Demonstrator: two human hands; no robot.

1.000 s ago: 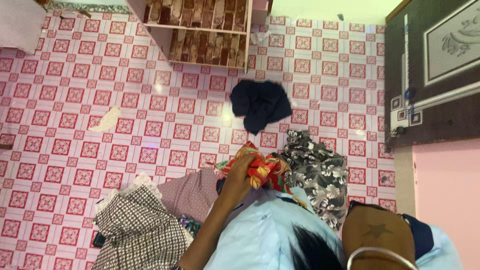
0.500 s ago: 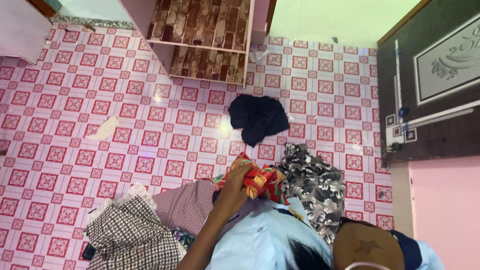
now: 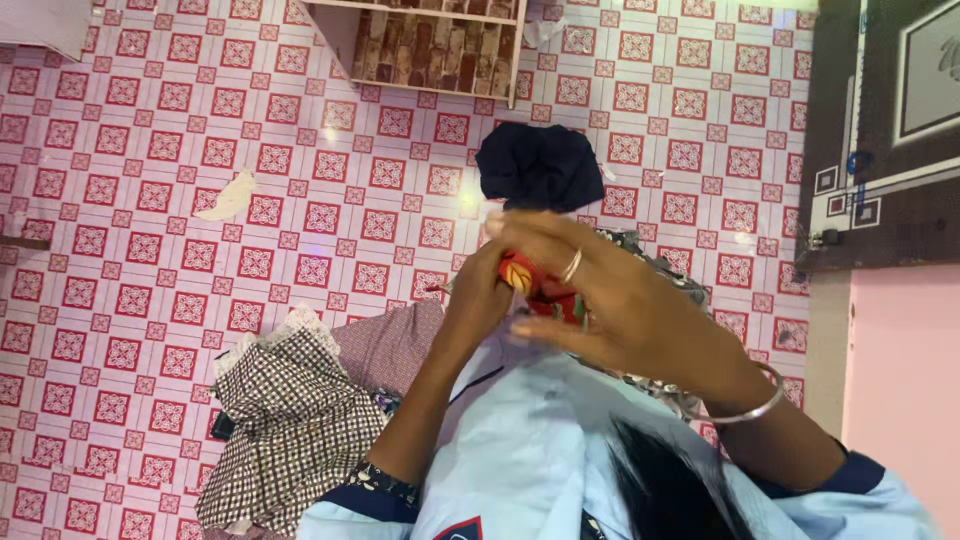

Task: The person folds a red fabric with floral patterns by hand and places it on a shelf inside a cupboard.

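From the head camera, your left hand [image 3: 478, 300] was curled around the near side of a small red and orange cloth [image 3: 535, 285], its fingers folded onto the fabric. Your right hand [image 3: 610, 300] lay over the same cloth from the far side, fingers spread and bent down upon it, so the bundle was pinched between both hands, held up above the pile of clothes and your pale blue shirt [image 3: 530, 450]. You wore a ring on one right finger and a thin metal bangle [image 3: 745, 408] at that wrist. Just beyond your hands a dark navy garment [image 3: 540, 165] sat bunched on the pink and white patterned tile floor [image 3: 150, 150]. To the left of your forearm lay a brown checked cloth [image 3: 290, 425], touching a mauve cloth [image 3: 395, 345] beside it. A grey printed garment [image 3: 665, 270] showed behind your right hand. A scrap of white paper [image 3: 232, 195] lay well apart on the tiles. A brick-patterned shelf unit [image 3: 435, 50] stood at the top, and a dark door [image 3: 880, 130] with a pale rectangular panel ran along the right.
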